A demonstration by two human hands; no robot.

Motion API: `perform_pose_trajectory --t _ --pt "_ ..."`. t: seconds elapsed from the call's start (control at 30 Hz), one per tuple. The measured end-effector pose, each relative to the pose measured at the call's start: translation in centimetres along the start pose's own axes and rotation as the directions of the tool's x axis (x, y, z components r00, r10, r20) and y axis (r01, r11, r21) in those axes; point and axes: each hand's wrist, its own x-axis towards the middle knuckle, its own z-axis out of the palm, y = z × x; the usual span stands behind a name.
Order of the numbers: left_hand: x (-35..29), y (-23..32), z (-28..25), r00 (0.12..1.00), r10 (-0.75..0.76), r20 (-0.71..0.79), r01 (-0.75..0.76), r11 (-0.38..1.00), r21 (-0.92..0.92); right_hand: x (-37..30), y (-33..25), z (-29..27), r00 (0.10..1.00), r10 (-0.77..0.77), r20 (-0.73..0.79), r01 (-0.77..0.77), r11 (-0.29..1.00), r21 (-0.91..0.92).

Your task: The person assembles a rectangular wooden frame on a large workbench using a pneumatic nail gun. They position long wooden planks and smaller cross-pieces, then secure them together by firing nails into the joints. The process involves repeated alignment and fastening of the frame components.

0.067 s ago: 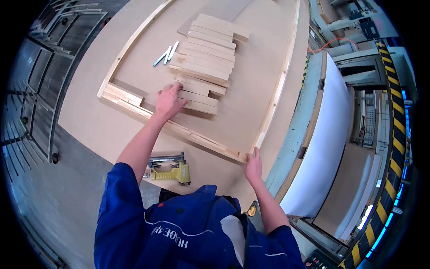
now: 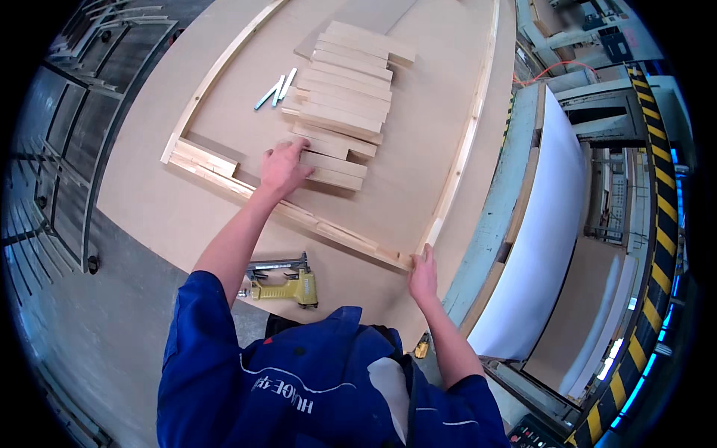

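Blocks of pale wood (image 2: 340,101) were lined up inside a timber frame (image 2: 465,142). The nearest ones were touched at their left ends by the left hand (image 2: 284,169), the frame's near right corner by the right hand (image 2: 423,276); whether either was grasping could not be told.

Inside the wooden frame (image 2: 459,160), a broad strip of bare board (image 2: 426,127) lies between the row of wood blocks (image 2: 345,89) and the right rail, wide enough for a hand to pass. The left side has room too, though metallic strips (image 2: 282,86) lie beside the row. The left hand (image 2: 284,170) blocks the row's near left end; the right hand (image 2: 423,275) occupies the frame's near right corner. Nearer, a nail gun (image 2: 300,287) obstructs the board left of centre.
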Motion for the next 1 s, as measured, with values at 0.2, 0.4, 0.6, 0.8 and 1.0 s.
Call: perform_pose_trajectory --t 0.2,0.4,0.6,0.8,1.0 --pt "2.6 1.9 0.2 0.94 -0.023 0.342 0.062 0.993 -0.102 0.1 -0.5 -0.9 1.0 0.011 0.023 -0.011 1.0 0.002" --pt "1.8 7.3 2.8 0.938 0.346 0.011 -0.346 0.935 0.079 0.2 -0.1 -0.7 1.0 0.001 0.026 -0.002 1.0 0.031" --pt "3.3 14.1 6.2 0.877 0.382 0.293 -0.443 0.877 0.183 0.0 0.9 0.5 1.0 -0.009 -0.021 0.01 0.998 0.056" --pt "-0.6 18.9 -0.5 0.809 0.568 0.151 -0.213 0.523 -0.826 -0.5 1.7 0.5 0.996 -0.029 -0.083 0.042 0.987 0.154" --pt "-4.9 22.1 -3.5 0.787 0.52 0.331 0.036 0.498 -0.867 -0.7 2.6 0.8 0.986 -0.07 -0.15 0.097 0.979 0.181"
